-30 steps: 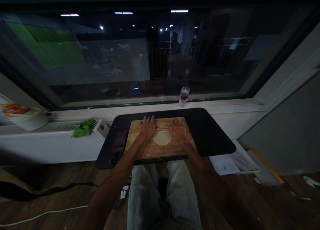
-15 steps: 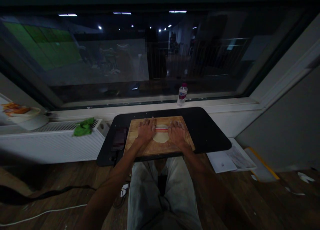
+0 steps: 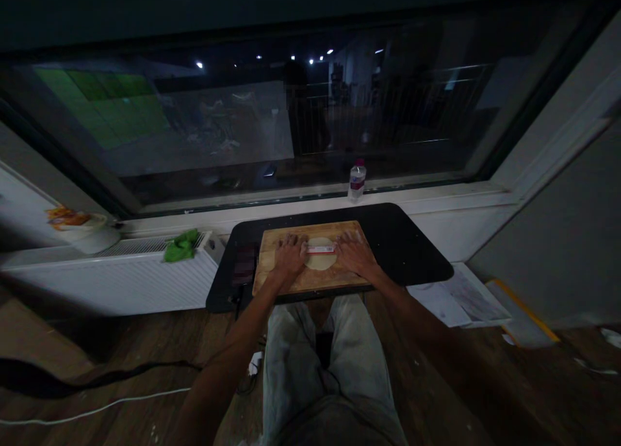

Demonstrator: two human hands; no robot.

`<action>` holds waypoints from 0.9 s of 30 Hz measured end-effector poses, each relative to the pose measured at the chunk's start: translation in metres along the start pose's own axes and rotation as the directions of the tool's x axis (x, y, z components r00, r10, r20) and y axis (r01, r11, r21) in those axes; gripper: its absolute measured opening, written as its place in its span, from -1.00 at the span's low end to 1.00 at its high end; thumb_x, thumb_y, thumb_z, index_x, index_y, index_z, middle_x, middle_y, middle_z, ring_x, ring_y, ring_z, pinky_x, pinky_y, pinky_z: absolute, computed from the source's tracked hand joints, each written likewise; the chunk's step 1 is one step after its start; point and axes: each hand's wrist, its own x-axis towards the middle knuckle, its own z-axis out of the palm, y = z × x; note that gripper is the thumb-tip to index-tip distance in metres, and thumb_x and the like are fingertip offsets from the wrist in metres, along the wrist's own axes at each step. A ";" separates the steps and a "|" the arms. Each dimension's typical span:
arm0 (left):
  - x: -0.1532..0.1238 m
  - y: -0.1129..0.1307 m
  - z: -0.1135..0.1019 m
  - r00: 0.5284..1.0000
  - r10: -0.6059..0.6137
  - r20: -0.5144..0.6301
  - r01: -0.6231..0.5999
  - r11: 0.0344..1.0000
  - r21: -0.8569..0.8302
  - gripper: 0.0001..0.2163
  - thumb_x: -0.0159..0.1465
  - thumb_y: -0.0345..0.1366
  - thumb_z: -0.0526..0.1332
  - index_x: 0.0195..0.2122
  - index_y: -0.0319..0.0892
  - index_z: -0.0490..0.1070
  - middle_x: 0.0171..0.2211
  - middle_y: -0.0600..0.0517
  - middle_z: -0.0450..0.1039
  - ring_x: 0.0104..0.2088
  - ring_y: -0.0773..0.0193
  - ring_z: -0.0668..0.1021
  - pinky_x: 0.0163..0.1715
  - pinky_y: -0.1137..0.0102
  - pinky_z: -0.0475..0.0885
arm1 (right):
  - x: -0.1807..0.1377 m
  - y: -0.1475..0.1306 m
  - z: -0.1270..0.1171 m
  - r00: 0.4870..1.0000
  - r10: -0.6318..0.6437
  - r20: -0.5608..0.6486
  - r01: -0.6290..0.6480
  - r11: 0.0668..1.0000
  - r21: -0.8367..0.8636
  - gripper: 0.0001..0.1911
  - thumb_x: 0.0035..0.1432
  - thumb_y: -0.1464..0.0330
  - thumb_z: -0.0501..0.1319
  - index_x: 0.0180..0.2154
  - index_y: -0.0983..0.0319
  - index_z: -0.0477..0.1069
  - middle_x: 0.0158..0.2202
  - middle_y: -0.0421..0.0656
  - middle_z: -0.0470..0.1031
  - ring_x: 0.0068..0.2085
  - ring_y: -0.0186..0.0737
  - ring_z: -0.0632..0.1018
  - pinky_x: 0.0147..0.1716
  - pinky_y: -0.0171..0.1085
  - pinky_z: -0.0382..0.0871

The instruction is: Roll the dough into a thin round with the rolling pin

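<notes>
A flat, pale round of dough (image 3: 321, 261) lies on the wooden cutting board (image 3: 272, 274). Across it rests a slim white-and-red printed tube (image 3: 321, 249), its two ends hidden beneath my hands. My left hand (image 3: 290, 255) lies over the left end, fingers stretched forward and apart, palm down. Over the right end, my right hand (image 3: 354, 252) is also palm down with its fingers spread. Both hands touch the tube from above and are not wrapped around it. Whitish dust shows on the fingers.
The board sits on a black table (image 3: 407, 252), with a dark flat object (image 3: 244, 265) at its left. A water bottle (image 3: 357, 182) stands on the window sill. A green cloth (image 3: 181, 245) lies on the radiator (image 3: 160, 281). Papers (image 3: 451, 297) are at lower right.
The tube has turned: its printed label faces up where coloured stripes showed before. Both hands stay over its ends. My view has shifted and tilted slightly.
</notes>
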 end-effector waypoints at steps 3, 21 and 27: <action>0.002 0.000 0.004 1.000 -0.016 -0.007 0.016 1.000 -0.009 -0.47 0.67 -0.16 -0.10 0.55 -0.02 0.36 0.52 -0.16 0.40 0.57 -0.14 0.31 0.52 -0.14 0.23 | 0.016 0.016 0.000 0.995 -0.085 0.058 0.085 0.996 0.008 -0.41 0.66 0.23 -0.07 0.46 0.23 0.49 0.62 0.10 0.24 0.65 0.18 0.16 0.62 0.25 -0.08; 0.035 0.000 0.013 0.991 -0.121 -0.051 0.120 0.993 -0.010 -0.53 0.64 -0.20 0.02 0.46 -0.13 0.46 0.42 -0.27 0.49 0.55 -0.26 0.33 0.48 -0.17 0.27 | 0.073 0.037 0.018 0.996 -0.091 -0.004 0.091 0.993 0.074 -0.40 0.66 0.10 0.01 0.57 0.04 0.32 0.63 0.02 0.23 0.64 0.23 0.15 0.56 0.48 -0.10; 0.033 -0.008 0.015 0.996 -0.050 -0.076 0.051 0.999 0.007 -0.50 0.67 -0.13 -0.04 0.51 -0.15 0.38 0.46 -0.28 0.44 0.58 -0.27 0.26 0.49 -0.23 0.24 | 0.051 0.031 0.009 0.963 -0.210 -0.171 0.224 0.972 0.067 -0.52 0.66 0.25 0.01 0.28 0.18 0.62 0.35 0.07 0.59 0.48 0.11 0.39 0.57 0.26 0.00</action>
